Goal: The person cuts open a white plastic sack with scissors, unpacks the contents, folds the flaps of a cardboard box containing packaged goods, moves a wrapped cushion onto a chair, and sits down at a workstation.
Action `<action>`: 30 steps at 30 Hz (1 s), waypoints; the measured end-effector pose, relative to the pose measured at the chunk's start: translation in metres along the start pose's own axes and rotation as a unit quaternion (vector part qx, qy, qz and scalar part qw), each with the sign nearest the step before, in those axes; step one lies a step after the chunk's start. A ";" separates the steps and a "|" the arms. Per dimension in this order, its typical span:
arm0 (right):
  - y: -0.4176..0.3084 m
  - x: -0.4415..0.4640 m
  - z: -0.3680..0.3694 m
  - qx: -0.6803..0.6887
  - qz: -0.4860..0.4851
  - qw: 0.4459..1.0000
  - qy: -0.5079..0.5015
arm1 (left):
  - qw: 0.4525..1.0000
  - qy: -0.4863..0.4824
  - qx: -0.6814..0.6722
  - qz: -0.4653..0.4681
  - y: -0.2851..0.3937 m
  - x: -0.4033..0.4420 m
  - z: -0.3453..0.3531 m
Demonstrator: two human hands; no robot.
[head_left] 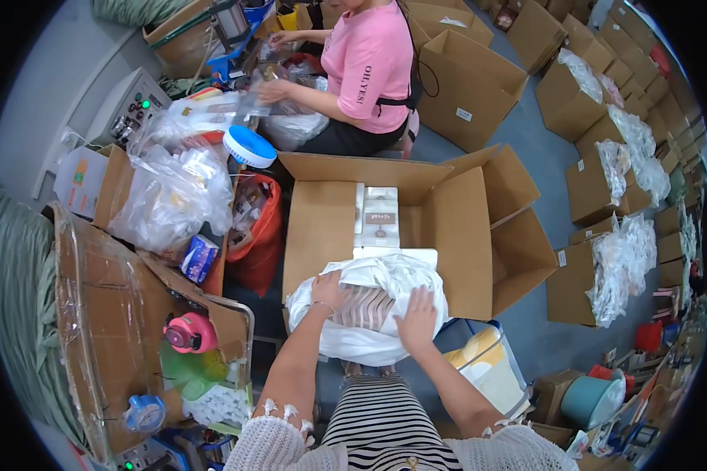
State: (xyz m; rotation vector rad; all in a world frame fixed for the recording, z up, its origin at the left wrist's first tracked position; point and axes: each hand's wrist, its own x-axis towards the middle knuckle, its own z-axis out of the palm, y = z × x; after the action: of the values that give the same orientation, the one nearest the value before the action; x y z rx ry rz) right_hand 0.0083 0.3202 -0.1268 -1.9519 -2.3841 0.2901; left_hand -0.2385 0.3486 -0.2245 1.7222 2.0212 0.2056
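Note:
In front of me a white plastic bag [369,343] rests at the near side of a large open cardboard box [320,228]. Through the bag's mouth shows a row of packed items [363,307] with wavy pale edges; their kind I cannot make out. My left hand [327,289] is closed on the bag's left rim, its fingertips partly hidden in the folds. Over the right side of the bag my right hand [418,318] lies flat with fingers spread. Deeper in the box are flat white printed packages [381,216].
Left of the box stands a red sack [261,235], below a blue-rimmed round lid [250,147] and clear plastic bags [173,196]. A co-worker in a pink shirt [373,63] sits beyond the box, handling clear plastic. More cartons [571,275] line the right side.

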 end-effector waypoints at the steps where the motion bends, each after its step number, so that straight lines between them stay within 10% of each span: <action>1: 0.003 0.004 0.004 0.015 0.053 0.998 -0.030 | 1.000 -0.006 0.014 0.001 0.005 0.000 -0.004; 13: 0.045 -0.024 0.029 0.067 0.229 0.966 -0.100 | 0.958 -0.037 0.120 0.260 0.125 0.023 -0.009; 18: 0.100 -0.063 0.099 0.230 0.118 0.963 0.072 | 0.917 -0.113 0.211 0.319 0.143 0.029 0.018; 19: 0.109 -0.065 0.107 0.305 0.161 0.932 0.110 | 0.910 -0.124 0.222 0.327 0.145 0.030 0.019; 22: 0.138 -0.075 0.109 0.822 0.274 0.499 -0.013 | 0.887 -0.134 0.257 0.358 0.157 0.031 0.024; 23: 0.134 -0.079 0.108 0.825 0.275 0.493 -0.015 | 0.872 -0.117 0.261 0.396 0.161 0.033 0.028; 25: 0.127 -0.082 0.105 0.917 0.329 0.222 -0.030 | 0.859 -0.101 0.257 0.431 0.163 0.041 0.046; 30: 0.123 -0.082 0.148 0.928 0.314 0.192 -0.062 | 0.894 -0.239 0.160 0.343 0.182 0.056 0.059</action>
State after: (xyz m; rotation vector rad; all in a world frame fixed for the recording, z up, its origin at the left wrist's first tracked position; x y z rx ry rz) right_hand 0.1213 0.2463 -0.2869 -0.8066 0.3269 1.8729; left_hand -0.0555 0.4282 -0.2164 2.3562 1.0794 -0.3231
